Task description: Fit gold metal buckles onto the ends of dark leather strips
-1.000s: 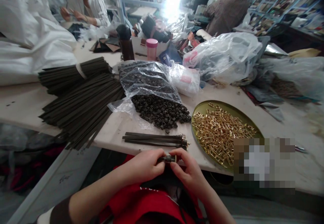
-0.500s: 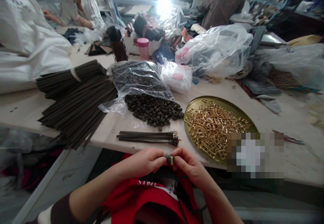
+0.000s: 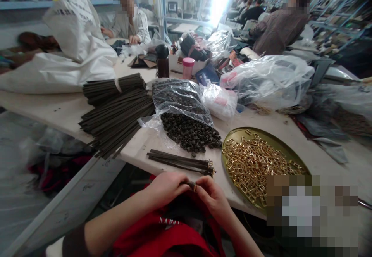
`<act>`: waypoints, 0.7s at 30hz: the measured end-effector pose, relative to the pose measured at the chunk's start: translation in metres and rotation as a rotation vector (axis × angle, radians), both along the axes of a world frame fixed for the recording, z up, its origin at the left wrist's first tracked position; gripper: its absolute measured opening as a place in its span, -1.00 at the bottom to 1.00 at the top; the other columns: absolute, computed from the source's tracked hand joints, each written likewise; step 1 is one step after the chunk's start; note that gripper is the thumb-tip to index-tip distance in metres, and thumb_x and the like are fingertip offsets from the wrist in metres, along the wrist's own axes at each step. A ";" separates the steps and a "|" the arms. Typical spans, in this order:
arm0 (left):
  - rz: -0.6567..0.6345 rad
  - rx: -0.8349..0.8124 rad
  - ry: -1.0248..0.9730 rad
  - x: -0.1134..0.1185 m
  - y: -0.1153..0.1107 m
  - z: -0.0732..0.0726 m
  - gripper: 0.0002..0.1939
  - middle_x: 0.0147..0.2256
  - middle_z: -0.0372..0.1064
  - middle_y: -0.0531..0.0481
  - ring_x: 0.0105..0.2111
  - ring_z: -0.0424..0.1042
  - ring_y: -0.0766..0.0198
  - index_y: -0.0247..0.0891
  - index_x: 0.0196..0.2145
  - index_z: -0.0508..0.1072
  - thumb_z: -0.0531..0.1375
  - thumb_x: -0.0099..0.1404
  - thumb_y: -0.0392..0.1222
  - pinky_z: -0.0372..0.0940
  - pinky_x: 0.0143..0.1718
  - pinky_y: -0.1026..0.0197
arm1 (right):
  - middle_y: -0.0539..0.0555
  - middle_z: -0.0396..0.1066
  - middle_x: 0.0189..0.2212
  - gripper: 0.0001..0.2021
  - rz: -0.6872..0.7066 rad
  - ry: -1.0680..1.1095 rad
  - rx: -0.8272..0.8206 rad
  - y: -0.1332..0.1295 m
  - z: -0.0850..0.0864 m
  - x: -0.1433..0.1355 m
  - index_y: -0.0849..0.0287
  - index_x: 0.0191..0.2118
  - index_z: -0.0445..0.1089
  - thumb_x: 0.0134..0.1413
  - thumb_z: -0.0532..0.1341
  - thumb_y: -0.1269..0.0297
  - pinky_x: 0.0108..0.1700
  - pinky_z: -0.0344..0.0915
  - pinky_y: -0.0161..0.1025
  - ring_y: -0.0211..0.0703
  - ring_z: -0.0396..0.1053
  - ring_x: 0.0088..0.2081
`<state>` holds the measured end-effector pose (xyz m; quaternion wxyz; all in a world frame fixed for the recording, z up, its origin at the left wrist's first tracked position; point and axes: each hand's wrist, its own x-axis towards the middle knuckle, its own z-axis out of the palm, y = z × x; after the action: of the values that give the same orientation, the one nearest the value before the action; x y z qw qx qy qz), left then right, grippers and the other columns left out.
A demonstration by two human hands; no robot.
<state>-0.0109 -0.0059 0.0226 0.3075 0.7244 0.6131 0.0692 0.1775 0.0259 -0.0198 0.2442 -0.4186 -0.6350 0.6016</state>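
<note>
Close to my body, just off the table's front edge, both hands meet fingertip to fingertip. My left hand (image 3: pixel 170 185) is closed, pinching a dark strap (image 3: pixel 191 185) whose end sticks out between the hands. My right hand (image 3: pixel 211 195) is closed on a small gold buckle (image 3: pixel 195 188) at that end; the fingers cover most of it. Beyond them, a few dark straps with gold buckles (image 3: pixel 180 162) lie side by side on the table. A heap of small black loops (image 3: pixel 190 135) spills from a clear bag behind those. To the right, a round gold-coloured tray (image 3: pixel 232 133) carries many loose gold buckles (image 3: pixel 258 164).
Bundled dark strips (image 3: pixel 116 113) lie at the left, beside a large white sack (image 3: pixel 78 63). A dark bottle (image 3: pixel 162 61), a pink-lidded jar (image 3: pixel 188 68) and plastic bags (image 3: pixel 270 78) stand farther back. Two people (image 3: pixel 130 20) work across the table.
The camera view has swung left and up, so the table things appear farther right. My hands stay together on the strap and buckle, which have tilted slightly.
</note>
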 end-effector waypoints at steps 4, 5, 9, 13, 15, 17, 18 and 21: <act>-0.037 0.291 0.174 -0.021 0.025 -0.018 -0.77 -0.26 0.41 -0.05 -0.27 0.41 0.19 -0.20 -0.12 0.38 0.09 0.26 -0.19 0.27 -0.25 0.22 | 0.05 0.36 -0.43 -0.81 -0.273 -0.199 0.386 0.019 -0.002 0.008 0.17 -0.30 0.30 0.09 0.08 0.16 -0.29 0.26 -0.22 -0.17 0.30 -0.39; -0.070 0.354 0.211 -0.024 0.032 -0.024 -0.77 -0.23 0.40 -0.07 -0.24 0.40 0.18 -0.21 -0.11 0.38 0.08 0.27 -0.23 0.27 -0.22 0.20 | 0.07 0.38 -0.40 -0.82 -0.314 -0.273 0.494 0.025 -0.004 0.009 0.18 -0.30 0.32 0.09 0.09 0.18 -0.24 0.26 -0.17 -0.13 0.31 -0.35; -0.176 0.486 0.250 -0.033 0.049 -0.054 -0.69 -0.02 0.30 -0.21 -0.06 0.31 0.05 -0.27 -0.05 0.35 0.15 0.22 -0.25 0.22 -0.07 0.04 | 0.20 0.40 -0.20 -0.76 -0.367 -0.444 0.731 0.041 -0.025 0.004 0.21 -0.21 0.35 0.13 0.03 0.22 -0.03 0.20 -0.01 -0.01 0.30 -0.12; -0.278 0.535 0.253 -0.034 0.045 -0.061 -0.71 -0.17 0.37 -0.21 -0.17 0.35 0.08 -0.36 -0.05 0.31 0.07 0.27 -0.28 0.26 -0.16 0.04 | 0.27 0.36 -0.10 -0.59 -0.414 -0.393 0.628 0.037 -0.048 -0.009 0.28 -0.03 0.28 0.19 -0.10 0.14 0.01 0.21 -0.01 0.00 0.30 -0.05; -0.291 0.533 0.275 -0.030 0.041 -0.055 -0.77 -0.28 0.39 -0.16 -0.25 0.38 0.13 -0.36 -0.12 0.35 0.03 0.28 -0.31 0.28 -0.24 0.09 | 0.31 0.33 -0.06 -0.50 -0.434 -0.393 0.589 0.029 -0.056 -0.013 0.33 0.02 0.24 0.18 -0.14 0.05 0.00 0.20 0.01 0.06 0.29 -0.03; -0.309 0.532 0.302 -0.025 0.039 -0.051 -0.82 -0.34 0.40 -0.11 -0.32 0.39 0.16 -0.35 -0.19 0.37 0.06 0.27 -0.28 0.29 -0.34 0.14 | 0.33 0.31 -0.05 -0.42 -0.437 -0.424 0.567 0.026 -0.065 -0.012 0.35 0.06 0.21 0.15 -0.15 -0.03 -0.02 0.21 0.03 0.13 0.29 -0.04; -0.308 0.529 0.317 -0.023 0.041 -0.050 -0.84 -0.37 0.40 -0.11 -0.35 0.39 0.16 -0.36 -0.23 0.39 0.07 0.26 -0.27 0.29 -0.39 0.17 | 0.34 0.31 -0.05 -0.38 -0.429 -0.447 0.555 0.027 -0.070 -0.010 0.35 0.08 0.20 0.14 -0.16 -0.07 -0.05 0.22 0.03 0.16 0.30 -0.06; -0.284 0.517 0.343 -0.017 0.048 -0.051 -0.86 -0.42 0.40 -0.12 -0.42 0.41 0.17 -0.38 -0.36 0.41 0.08 0.23 -0.29 0.26 -0.52 0.20 | 0.34 0.36 -0.14 -0.30 -0.386 -0.501 0.548 0.034 -0.086 -0.006 0.36 0.08 0.22 0.09 -0.16 -0.16 -0.17 0.28 0.00 0.21 0.35 -0.14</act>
<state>-0.0278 0.0424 -0.0288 0.0125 0.8576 0.5110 0.0560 0.1718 0.0602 -0.1057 0.2926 -0.5830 -0.7212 0.2333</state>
